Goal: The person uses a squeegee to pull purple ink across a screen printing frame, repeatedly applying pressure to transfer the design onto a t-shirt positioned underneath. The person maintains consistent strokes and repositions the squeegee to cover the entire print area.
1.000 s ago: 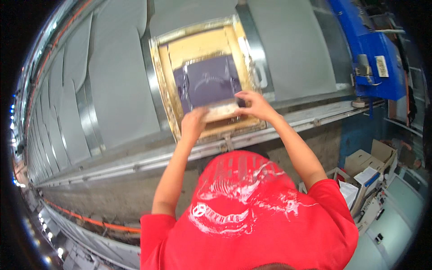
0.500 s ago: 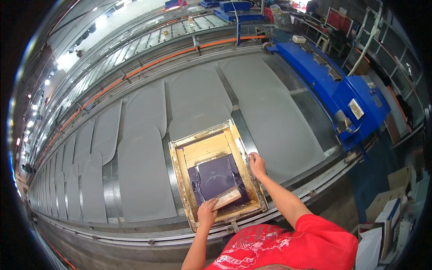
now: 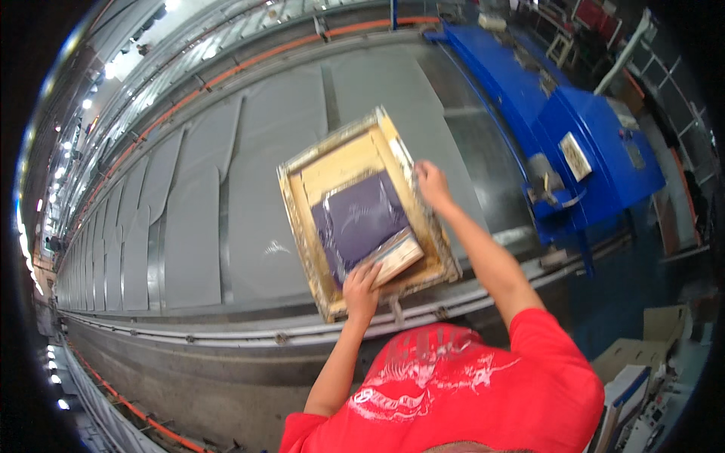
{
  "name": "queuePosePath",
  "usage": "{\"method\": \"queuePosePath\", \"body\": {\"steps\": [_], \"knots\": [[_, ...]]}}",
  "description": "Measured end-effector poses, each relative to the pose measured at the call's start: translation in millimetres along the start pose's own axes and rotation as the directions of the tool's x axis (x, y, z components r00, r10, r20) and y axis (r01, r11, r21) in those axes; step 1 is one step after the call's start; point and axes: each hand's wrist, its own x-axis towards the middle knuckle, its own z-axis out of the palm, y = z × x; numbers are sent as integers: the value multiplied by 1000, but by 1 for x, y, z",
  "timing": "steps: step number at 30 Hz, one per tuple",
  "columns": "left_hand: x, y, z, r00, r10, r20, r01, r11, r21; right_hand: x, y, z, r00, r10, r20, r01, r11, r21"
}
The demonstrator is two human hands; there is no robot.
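A wooden screen-printing frame (image 3: 306,226) with a purple stencil area (image 3: 356,213) lies at a slant over the grey sheets. My left hand (image 3: 362,291) is closed on a wooden squeegee (image 3: 402,257) in the lower part of the frame. My right hand (image 3: 429,181) grips the frame's upper right edge. Left of the frame, a white printed motif (image 3: 276,248) shows on a grey sheet (image 3: 257,279). I cannot tell whether the frame rests flat or is raised.
The long metal table with overlapping grey sheets (image 3: 192,241) stretches left, a rail (image 3: 226,336) along its near edge. A blue machine (image 3: 604,151) stands at the right. Cardboard boxes (image 3: 627,355) sit lower right; orange pipes (image 3: 343,29) run beyond the table.
The frame has shifted right along the sheets, exposing the white motif. My right hand has gone from the squeegee to the frame's side; my left hand still holds the squeegee.
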Motion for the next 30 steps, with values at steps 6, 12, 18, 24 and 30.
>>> {"method": "queuePosePath", "body": {"steps": [6,12,18,24,30], "knots": [[23,64,58,962,182,206,-171,983,-69,32,77,-113,999,-28,-16,27,995,-93],[24,88,52,976,-121,179,163,958,-237,14,139,-156,996,71,-56,-78,987,-142],[16,100,57,925,-357,126,379,869,-319,-23,175,-174,985,126,-119,-144,977,-154],[25,84,66,909,-390,145,413,889,-198,-32,178,-144,978,184,-95,-188,982,-34],[6,84,52,969,-109,223,104,994,32,-32,184,-121,968,231,-93,-239,967,-87]]}}
